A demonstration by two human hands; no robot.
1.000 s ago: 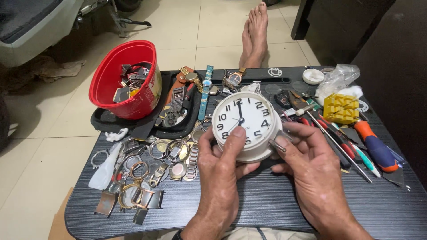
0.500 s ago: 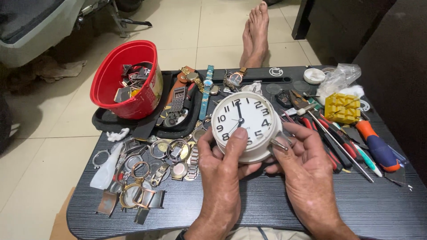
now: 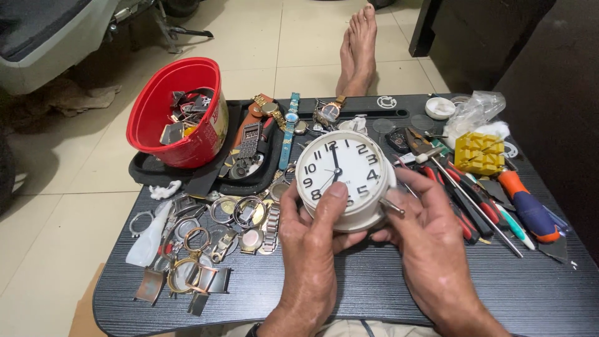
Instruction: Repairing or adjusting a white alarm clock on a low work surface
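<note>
Between your left hand [image 3: 312,249] and right hand [image 3: 430,249] the alarm clock [image 3: 344,178] has a cream plastic case, a little worn, with a smooth glossy face. Under your hands the table [image 3: 374,287] looks like dark matt wood grain. Left of your left hand lie shiny metal watch parts [image 3: 206,243], and beyond them a glossy red plastic bowl [image 3: 178,115].

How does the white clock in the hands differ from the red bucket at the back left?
The white clock is held off the table by the left hand and right hand; the red bucket rests on a black tray. The clock is closed and faces up; the bucket is tipped open, holding watch parts. Both are round.
</note>
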